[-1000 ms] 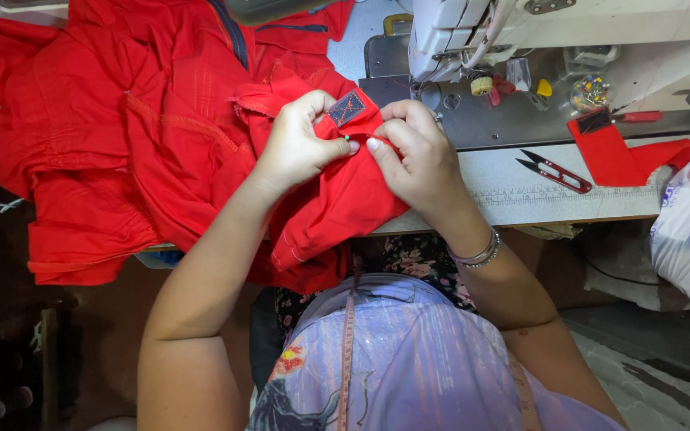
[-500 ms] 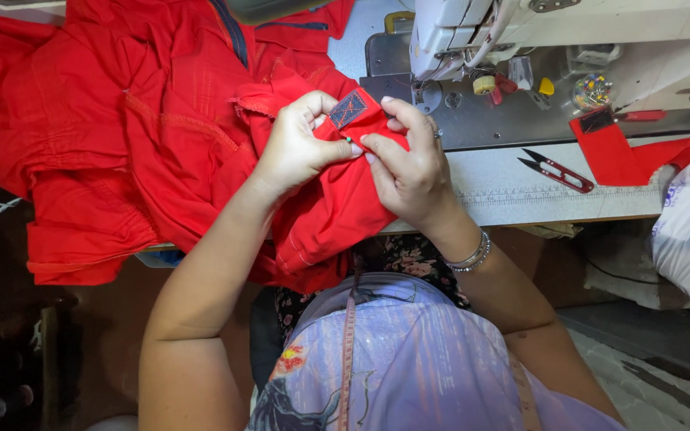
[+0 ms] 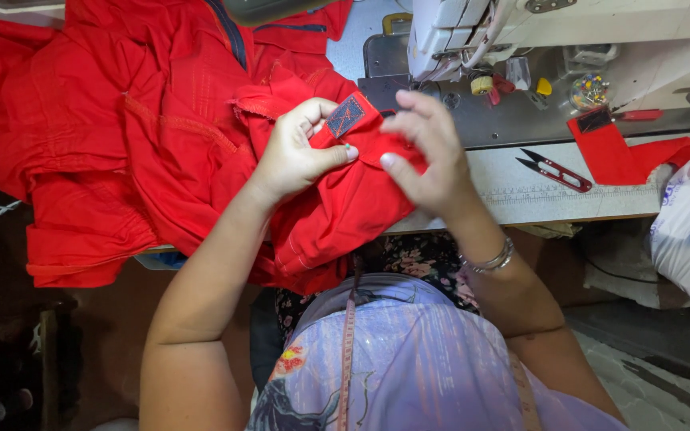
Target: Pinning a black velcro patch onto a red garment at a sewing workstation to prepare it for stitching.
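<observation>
From the head view, your left hand [image 3: 293,156] pinches the red fabric [image 3: 201,152] just beside its dark patch [image 3: 346,116] — the cloth spills over the desk [image 3: 569,199] edge toward your lap. Your right hand [image 3: 429,152] hovers just beside, fingers loosely spread, gripping nothing. Red snips [image 3: 555,170] lie near the sewing machine [image 3: 473,40].

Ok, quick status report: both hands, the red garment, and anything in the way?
Left hand pinching red garment beside dark label patch. Right hand open, fingers spread over the fabric. Thread snips lie apart on the table; nothing blocking.
</observation>
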